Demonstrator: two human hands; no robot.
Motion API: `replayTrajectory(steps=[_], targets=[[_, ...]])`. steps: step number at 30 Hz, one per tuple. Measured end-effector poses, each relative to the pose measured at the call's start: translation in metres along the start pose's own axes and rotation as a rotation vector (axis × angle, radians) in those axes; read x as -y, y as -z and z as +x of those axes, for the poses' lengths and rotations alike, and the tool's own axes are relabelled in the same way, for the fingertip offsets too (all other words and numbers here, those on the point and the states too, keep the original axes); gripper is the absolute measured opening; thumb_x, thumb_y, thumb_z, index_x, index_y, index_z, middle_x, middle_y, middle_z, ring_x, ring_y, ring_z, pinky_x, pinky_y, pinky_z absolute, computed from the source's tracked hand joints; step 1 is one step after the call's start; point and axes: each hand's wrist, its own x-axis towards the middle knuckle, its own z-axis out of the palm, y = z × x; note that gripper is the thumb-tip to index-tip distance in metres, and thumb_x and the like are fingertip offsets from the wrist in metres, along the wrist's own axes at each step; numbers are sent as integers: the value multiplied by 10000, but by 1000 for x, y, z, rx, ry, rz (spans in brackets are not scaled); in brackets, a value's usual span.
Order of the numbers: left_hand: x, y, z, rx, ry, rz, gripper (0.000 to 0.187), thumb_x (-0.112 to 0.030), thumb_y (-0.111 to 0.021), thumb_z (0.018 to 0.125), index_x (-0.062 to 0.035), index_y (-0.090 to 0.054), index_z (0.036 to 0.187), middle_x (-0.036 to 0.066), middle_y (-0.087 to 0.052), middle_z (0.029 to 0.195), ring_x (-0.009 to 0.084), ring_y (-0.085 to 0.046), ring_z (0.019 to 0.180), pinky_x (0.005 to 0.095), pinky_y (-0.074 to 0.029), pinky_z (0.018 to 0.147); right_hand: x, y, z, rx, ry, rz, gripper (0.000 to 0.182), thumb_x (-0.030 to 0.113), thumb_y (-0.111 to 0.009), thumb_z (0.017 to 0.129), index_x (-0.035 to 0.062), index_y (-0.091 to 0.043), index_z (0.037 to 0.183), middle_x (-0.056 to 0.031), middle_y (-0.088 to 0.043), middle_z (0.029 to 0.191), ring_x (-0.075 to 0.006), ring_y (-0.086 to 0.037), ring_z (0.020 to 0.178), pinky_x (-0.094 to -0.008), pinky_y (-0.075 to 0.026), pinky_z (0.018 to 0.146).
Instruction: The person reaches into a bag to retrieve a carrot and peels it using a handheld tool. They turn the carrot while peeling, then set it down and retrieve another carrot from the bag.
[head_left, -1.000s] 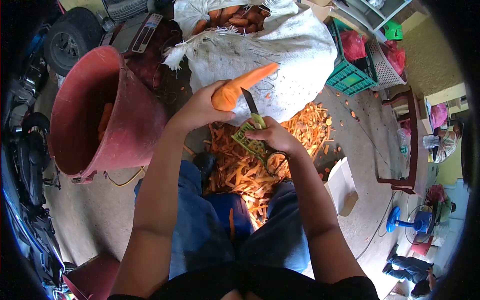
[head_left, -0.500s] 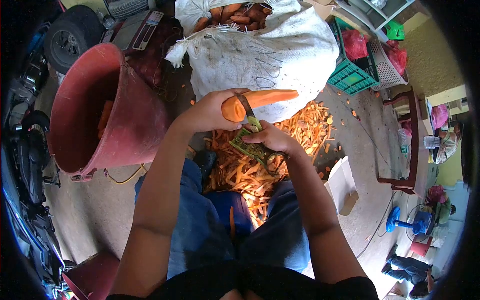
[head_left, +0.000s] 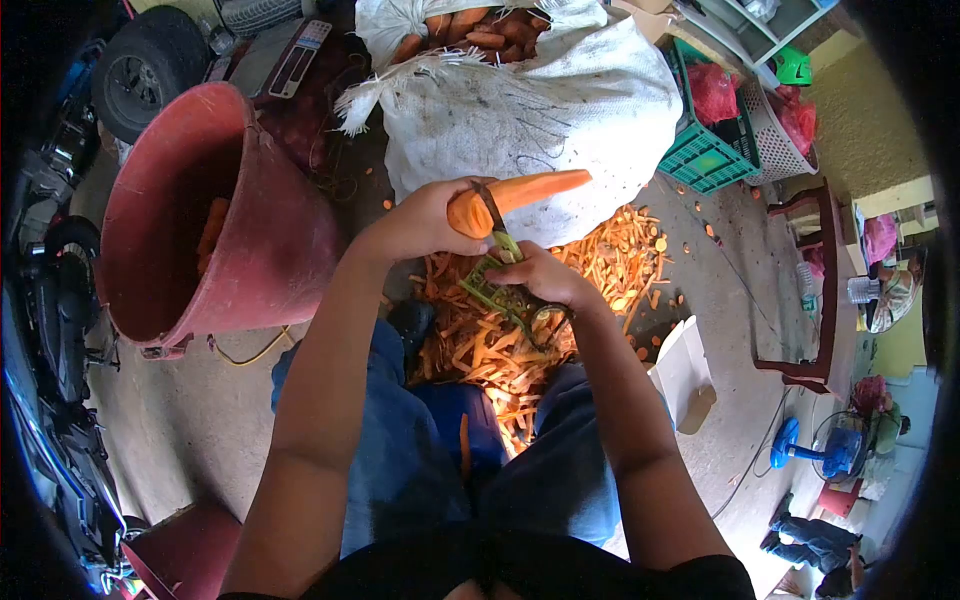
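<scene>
My left hand (head_left: 428,222) is wrapped around the thick end of a peeled orange carrot (head_left: 545,188), whose narrow tip points right in front of the white sack. In my right hand (head_left: 548,275) is a green-handled peeler (head_left: 508,247). Its dark blade lies across the carrot near the thick end, close to my left fingers. The green slotted handle runs down below my right hand, partly covered by the fingers. Beneath both hands, orange carrot peelings (head_left: 485,345) are heaped on the floor between my legs.
A big red tub (head_left: 285,240) with carrots inside stands at left. Ahead is a white woven sack (head_left: 530,110) holding carrots. A green crate (head_left: 720,165), an open cardboard box (head_left: 683,375) and a blue fan (head_left: 840,448) are on the right. A person (head_left: 815,540) is at lower right.
The carrot has turned slightly in my left hand, its tip now a little higher and further left. The peeler's blade stays across its thick end.
</scene>
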Motion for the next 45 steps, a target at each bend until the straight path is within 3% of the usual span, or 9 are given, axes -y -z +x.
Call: replayTrajectory(steps=[13, 19, 23, 25, 32, 37, 41, 44, 45], targets=[[3, 3, 5, -273, -69, -90, 590, -123, -671, 636, -25, -380, 1140, 21, -528, 837, 78, -491, 634, 207, -422, 555, -24, 28, -1, -208, 101, -18, 220, 173, -559, 736, -16, -542, 848, -46, -539, 713, -117, -461, 665, -274, -364, 632], [-10, -15, 2, -150, 131, -348, 517, -78, -630, 664, -10, -389, 1116, 45, -532, 859, 99, -511, 638, 222, -444, 552, -8, 40, -10, -888, 180, 287, 193, 153, -523, 763, -17, -547, 850, -44, -530, 699, -135, -478, 639, -250, -370, 604], [-6, -40, 7, -29, 220, -478, 525, -84, -622, 672, -6, -360, 1120, 57, -525, 874, 107, -519, 615, 234, -461, 480, -8, 40, 1, -1384, 531, 614, 187, 97, -488, 787, -34, -501, 920, -27, -519, 734, -98, -459, 640, -226, -370, 599], [0, -53, 9, 7, 193, -499, 524, -83, -620, 674, -9, -355, 1120, 60, -525, 868, 107, -522, 605, 229, -465, 461, -6, 40, 1, -1411, 591, 615, 154, 73, -467, 800, -29, -480, 915, -27, -512, 743, -99, -463, 645, -236, -377, 593], [-6, -74, 8, 24, 197, -606, 463, -82, -623, 676, -7, -386, 1067, 52, -530, 803, 101, -518, 578, 218, -441, 417, 5, 20, 3, -1452, 689, 94, 144, 93, -444, 821, -26, -454, 903, -78, -535, 737, -139, -495, 609, -244, -399, 545], [-7, -78, 6, 18, 208, -403, 360, -78, -613, 683, 7, -436, 985, 30, -513, 732, 88, -505, 536, 206, -404, 378, 8, 22, -7, -1548, 442, -241, 166, 89, -454, 809, -28, -442, 926, -137, -543, 722, -178, -525, 573, -267, -417, 528], [-16, -77, -1, 5, 189, -366, 373, -100, -636, 663, 6, -445, 966, 35, -517, 735, 84, -501, 525, 205, -399, 374, -17, 55, -4, -1775, 517, -285, 119, 110, -478, 810, 9, -484, 874, -83, -538, 740, -146, -504, 636, -275, -413, 580], [0, -82, -18, 138, -13, -98, 591, -214, -686, 594, -17, -434, 1090, 61, -540, 882, 155, -507, 819, 279, -378, 775, -30, 102, -40, -1988, 209, -14, 168, 116, -469, 801, -35, -487, 872, -129, -554, 785, -178, -538, 651, -296, -450, 555], [-6, -80, -20, 146, -9, -94, 591, -214, -686, 594, -17, -434, 1090, 61, -540, 882, 155, -507, 819, 279, -378, 775, -37, 116, -49, -2045, 172, 119, 144, 97, -474, 790, -33, -462, 850, -154, -553, 768, -212, -563, 627, -313, -461, 522]])
